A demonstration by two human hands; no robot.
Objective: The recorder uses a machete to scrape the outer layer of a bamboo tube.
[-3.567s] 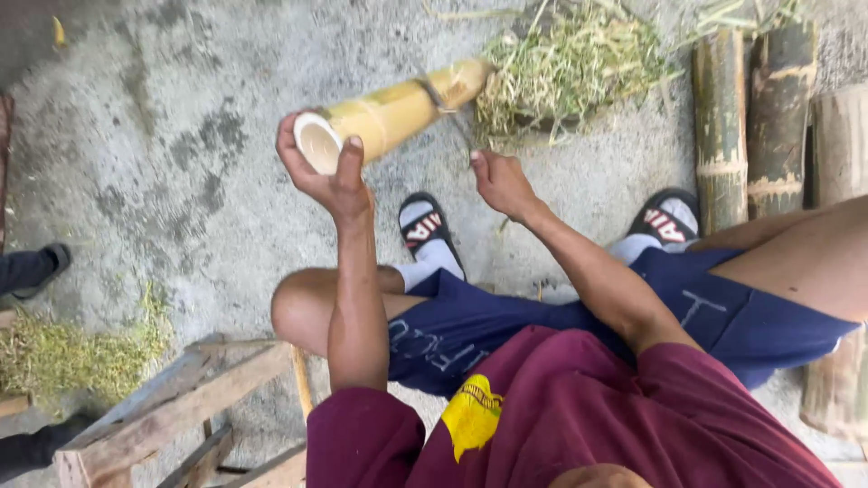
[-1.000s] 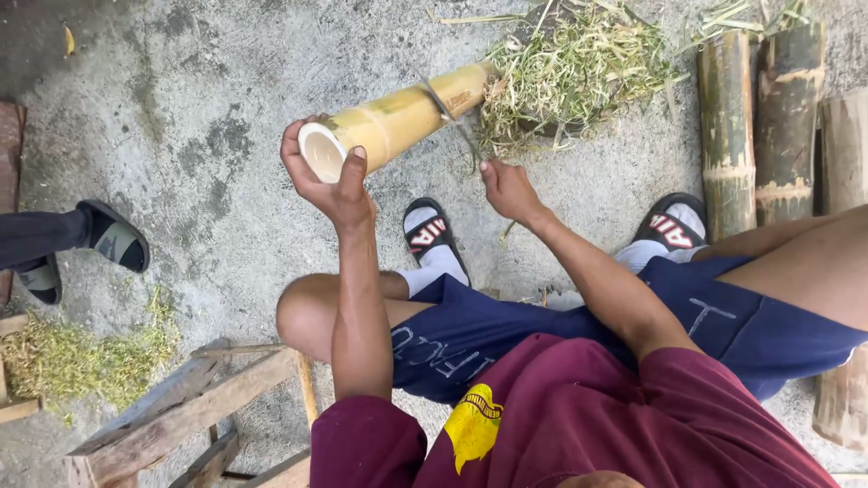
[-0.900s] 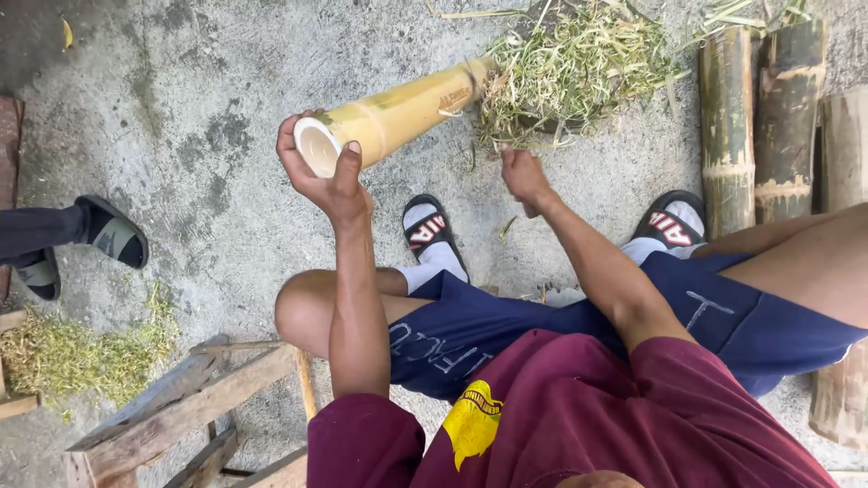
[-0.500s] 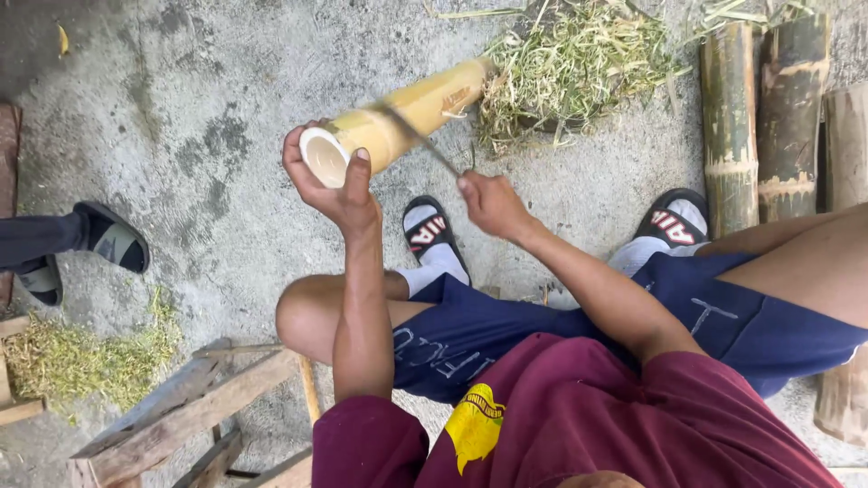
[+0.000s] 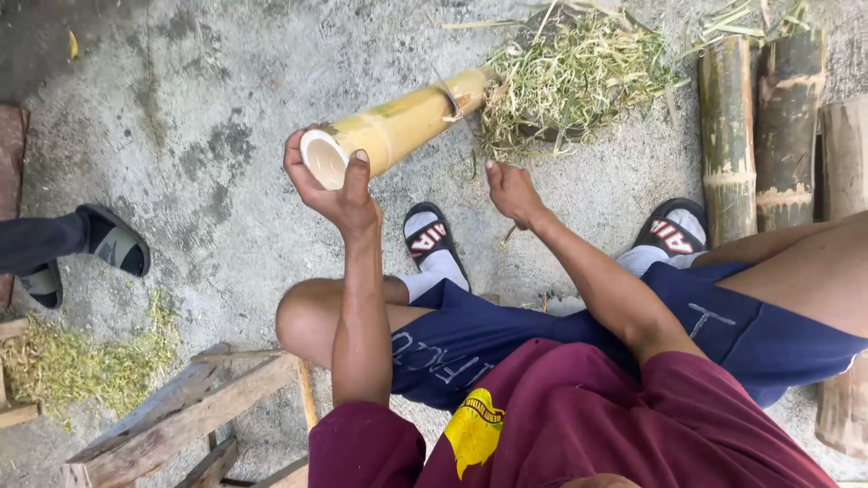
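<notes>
My left hand (image 5: 336, 185) grips the near, cut end of a peeled yellow bamboo section (image 5: 398, 126), thumb up against its hollow rim. The bamboo slants away to the upper right, its far end resting in a pile of green shavings (image 5: 579, 81). My right hand (image 5: 511, 192) is closed around the handle of a thin knife (image 5: 449, 95). The blurred blade lies across the bamboo near its far end. I sit with both feet in black sandals (image 5: 432, 237) on the concrete.
Several green bamboo sections (image 5: 728, 136) lie side by side at the right. A rough wooden frame (image 5: 181, 416) sits at the lower left beside more shavings (image 5: 72, 361). Another person's sandalled foot (image 5: 108, 239) rests at the left edge.
My right hand has swung the knife back and forth along the bamboo, and the blade now sits near the far end. The other person's foot has shifted at the left. My left hand's grip is unchanged.
</notes>
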